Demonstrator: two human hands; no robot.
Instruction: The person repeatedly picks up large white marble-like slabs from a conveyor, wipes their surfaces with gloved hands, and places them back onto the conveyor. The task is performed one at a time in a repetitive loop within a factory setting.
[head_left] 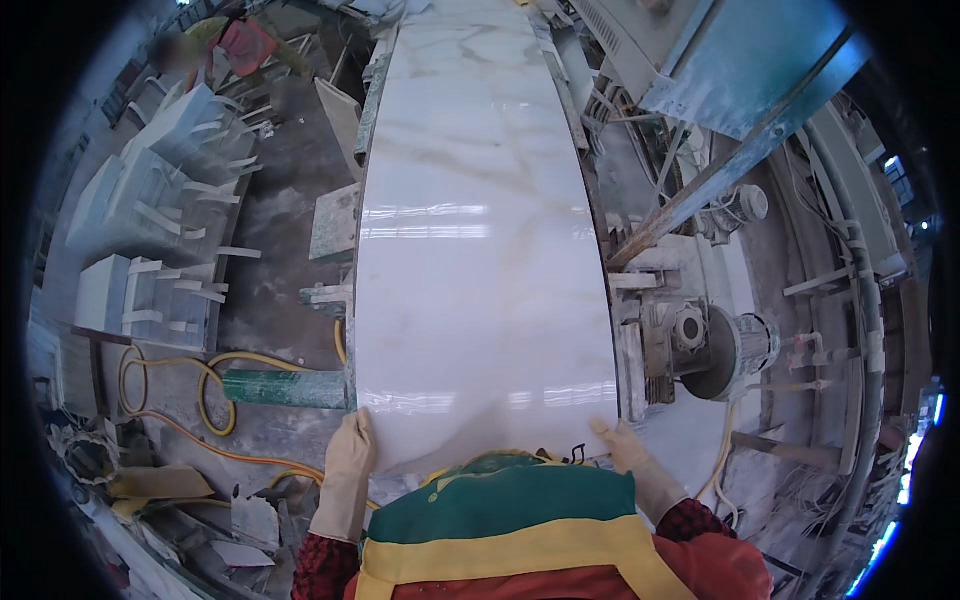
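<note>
A long polished white stone slab (480, 290) with faint tan and grey veins runs away from me along a machine bed. Overhead lights reflect in its glossy face. At its near left corner, my left hand (348, 455), in a cream glove, is closed on the edge. Opposite it, my right hand (625, 450), also gloved, grips the near right corner with the thumb on top; its other fingers are mostly hidden below the edge. The front of my green apron (500, 500) with yellow trim comes up against the slab's near end.
Right of the slab are an electric motor (740, 350) and a slanting metal post (730, 165). Leftward lie a green pipe (285, 388), a yellow hose (225, 410), broken stone pieces (255, 520) and strapped white stacks (150, 205). Another person (245, 45) bends at the far left.
</note>
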